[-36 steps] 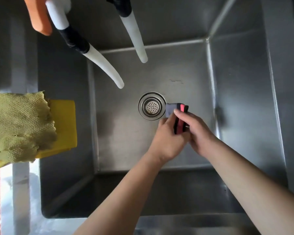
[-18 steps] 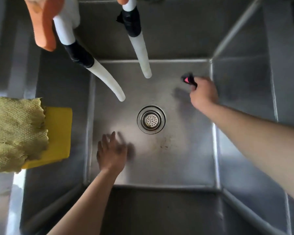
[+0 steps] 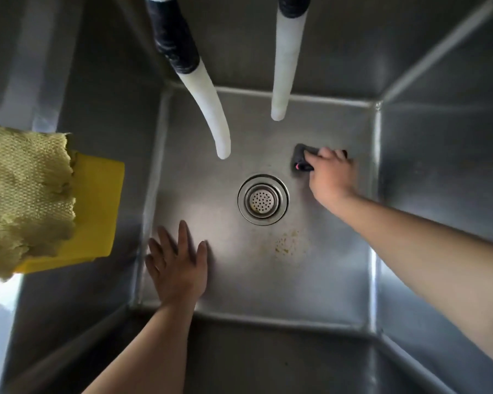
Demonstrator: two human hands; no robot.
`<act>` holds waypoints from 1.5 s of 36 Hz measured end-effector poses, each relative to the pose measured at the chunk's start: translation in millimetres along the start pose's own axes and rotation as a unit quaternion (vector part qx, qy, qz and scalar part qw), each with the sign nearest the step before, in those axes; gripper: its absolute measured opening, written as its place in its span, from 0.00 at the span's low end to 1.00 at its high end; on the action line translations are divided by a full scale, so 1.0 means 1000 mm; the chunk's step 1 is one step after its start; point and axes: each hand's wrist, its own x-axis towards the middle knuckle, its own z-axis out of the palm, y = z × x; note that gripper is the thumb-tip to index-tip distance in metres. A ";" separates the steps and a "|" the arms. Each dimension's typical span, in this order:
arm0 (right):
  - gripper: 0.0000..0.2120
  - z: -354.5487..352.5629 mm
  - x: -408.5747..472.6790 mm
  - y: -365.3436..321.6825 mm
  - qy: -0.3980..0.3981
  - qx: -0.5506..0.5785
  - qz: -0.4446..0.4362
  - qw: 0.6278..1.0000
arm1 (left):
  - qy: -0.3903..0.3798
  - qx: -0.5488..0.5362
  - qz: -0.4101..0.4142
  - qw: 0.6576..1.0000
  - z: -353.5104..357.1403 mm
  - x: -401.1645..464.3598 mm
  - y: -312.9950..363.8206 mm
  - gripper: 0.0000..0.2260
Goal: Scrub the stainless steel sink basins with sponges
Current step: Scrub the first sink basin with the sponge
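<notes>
I look straight down into a deep stainless steel sink basin (image 3: 254, 285) with a round perforated drain strainer (image 3: 263, 199) at its middle. My right hand (image 3: 329, 177) grips a dark grey sponge with a pink layer (image 3: 301, 157) and holds it flat against the basin floor, up and right of the drain. Most of the sponge is hidden under my fingers. My left hand (image 3: 177, 263) lies flat on the floor near the front left corner, fingers spread, holding nothing. A patch of yellowish grime (image 3: 286, 243) sits just below the drain.
Two white hose spouts with black collars hang into the basin from above, the left hose (image 3: 208, 109) curving toward the drain and the right hose (image 3: 285, 69) straight. A yellow cloth (image 3: 97, 206) under a greenish mesh rag (image 3: 23, 194) drapes over the left rim.
Both hands held the sponge together by the drain a second ago. The left hand then let go and flattened on the floor; the right carried the sponge to the back right and pressed it down.
</notes>
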 end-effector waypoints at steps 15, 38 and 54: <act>0.11 -0.026 -0.038 -0.016 -0.077 0.291 0.029 0.953 | 0.015 -0.047 -0.025 0.998 0.003 -0.009 0.011 0.29; 0.14 0.003 0.083 -0.094 0.080 0.101 -0.130 0.983 | 0.159 -0.042 -0.024 0.986 0.050 0.005 0.000 0.31; 0.16 0.028 -0.068 -0.065 -0.154 0.246 -0.044 0.956 | 0.172 -0.056 -0.024 0.983 0.048 0.004 0.003 0.31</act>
